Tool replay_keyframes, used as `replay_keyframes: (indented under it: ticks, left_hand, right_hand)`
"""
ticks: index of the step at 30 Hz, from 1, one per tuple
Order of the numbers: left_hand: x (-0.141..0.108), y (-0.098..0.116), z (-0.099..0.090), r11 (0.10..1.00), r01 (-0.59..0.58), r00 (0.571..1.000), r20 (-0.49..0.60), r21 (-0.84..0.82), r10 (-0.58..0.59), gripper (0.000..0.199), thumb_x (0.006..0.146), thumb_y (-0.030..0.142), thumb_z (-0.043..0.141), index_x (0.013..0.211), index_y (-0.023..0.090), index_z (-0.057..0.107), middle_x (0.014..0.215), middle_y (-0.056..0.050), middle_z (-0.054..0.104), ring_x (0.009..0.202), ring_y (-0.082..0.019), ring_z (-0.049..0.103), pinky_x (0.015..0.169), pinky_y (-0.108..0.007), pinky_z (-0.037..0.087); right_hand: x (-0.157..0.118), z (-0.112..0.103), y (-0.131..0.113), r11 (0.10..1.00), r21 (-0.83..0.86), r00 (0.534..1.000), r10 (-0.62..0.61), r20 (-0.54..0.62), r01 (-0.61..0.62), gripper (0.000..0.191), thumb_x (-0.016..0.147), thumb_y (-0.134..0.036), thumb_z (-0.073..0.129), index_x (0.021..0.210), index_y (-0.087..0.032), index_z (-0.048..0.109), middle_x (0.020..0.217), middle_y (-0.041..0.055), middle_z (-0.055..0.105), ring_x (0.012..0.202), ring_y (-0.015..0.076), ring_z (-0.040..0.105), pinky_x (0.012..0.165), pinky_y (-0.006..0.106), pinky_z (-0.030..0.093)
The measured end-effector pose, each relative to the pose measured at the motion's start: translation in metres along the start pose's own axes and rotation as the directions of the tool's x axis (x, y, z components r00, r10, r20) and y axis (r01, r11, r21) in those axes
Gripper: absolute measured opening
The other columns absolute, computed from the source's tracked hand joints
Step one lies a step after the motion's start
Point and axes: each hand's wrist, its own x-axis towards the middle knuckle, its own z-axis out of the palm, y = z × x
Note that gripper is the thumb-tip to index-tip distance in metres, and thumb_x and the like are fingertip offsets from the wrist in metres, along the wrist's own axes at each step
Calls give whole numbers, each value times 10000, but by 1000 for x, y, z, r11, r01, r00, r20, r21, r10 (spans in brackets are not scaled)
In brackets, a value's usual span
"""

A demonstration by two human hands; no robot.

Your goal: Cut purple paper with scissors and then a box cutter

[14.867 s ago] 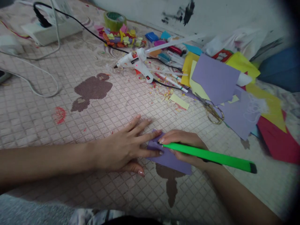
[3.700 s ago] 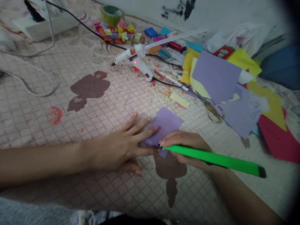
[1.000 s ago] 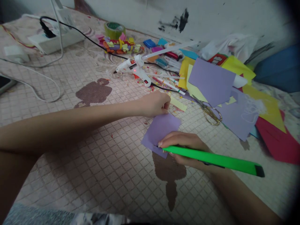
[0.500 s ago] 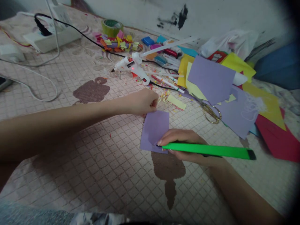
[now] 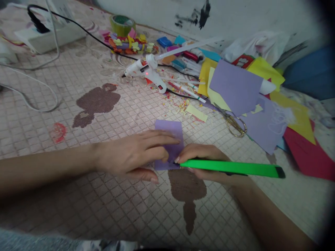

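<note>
A small purple paper (image 5: 169,125) lies on the patterned cloth in front of me. My left hand (image 5: 133,151) rests over its left side, fingers stretched out and thumb apart. In my right hand (image 5: 206,153) is a long green tool (image 5: 230,167) with a black end, gripped near its narrow front. That dark front end meets the lower right part of the purple paper; its exact kind is not clear. Fingers of my right hand partly hide its underside.
Beyond the paper lie a white glue gun (image 5: 146,71), paper scraps (image 5: 180,104) and gold-handled scissors (image 5: 234,123). Coloured sheets (image 5: 237,85) are piled at the right. A power strip (image 5: 49,38), green tape roll (image 5: 121,26) and cables are at the back left.
My left hand has come down from the paper's upper corner, its fingers unfolding over the left side. The paper has turned slightly and shifted left. My right hand and the green tool stay nearly still.
</note>
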Motion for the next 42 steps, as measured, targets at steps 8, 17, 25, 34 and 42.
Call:
replay_keyframes:
  ticks: [8, 17, 25, 34, 42]
  left_hand:
    - [-6, -5, 6, 998, -60, 968, 245, -2, 58, 647, 792, 543, 610, 1354, 260, 459, 1546, -115, 154, 1415, -364, 101, 1146, -543, 108]
    - [-7, -4, 6, 1000, -21, 959, 283, 16, 15, 661, 799, 564, 586, 1370, 264, 444, 1555, -82, 115, 1425, -326, 84, 1164, -498, 64]
    - [-6, -4, 5, 999, -44, 973, 228, 0, 43, 611, 804, 525, 601, 1335, 241, 496, 1538, -96, 193, 1412, -334, 159, 1168, -485, 100]
    - [-5, -3, 5, 999, -29, 965, 263, 19, 23, 611, 813, 520, 588, 1347, 242, 480, 1547, -104, 148, 1411, -341, 152, 1164, -497, 101]
    - [-6, -3, 2, 999, -30, 956, 291, 16, 24, 673, 817, 525, 576, 1398, 232, 404, 1534, -115, 199, 1424, -319, 103, 1162, -499, 78]
  right_hand:
    - [-3, 1, 5, 998, 56, 1000, -20, -17, 21, 234, 847, -216, 597, 1071, -171, 650, 1014, 74, 674, 954, 189, 616, 834, 334, 483]
    - [-1, 0, 5, 999, 39, 999, -34, 10, 34, 253, 881, -296, 558, 1077, -161, 645, 1015, 85, 677, 973, 185, 620, 847, 334, 489]
    - [-3, -2, 8, 997, 63, 999, -42, 19, 41, 272, 882, -327, 560, 1083, -162, 643, 1022, 86, 677, 991, 188, 618, 862, 340, 489]
    - [-3, -3, 10, 998, 55, 999, -40, 31, 39, 265, 887, -318, 557, 1086, -167, 646, 1034, 85, 679, 1005, 192, 616, 864, 342, 488]
    - [-4, -4, 10, 994, 105, 999, -28, 46, 23, 296, 881, -340, 566, 1096, -153, 648, 1041, 99, 678, 1008, 204, 611, 873, 360, 482]
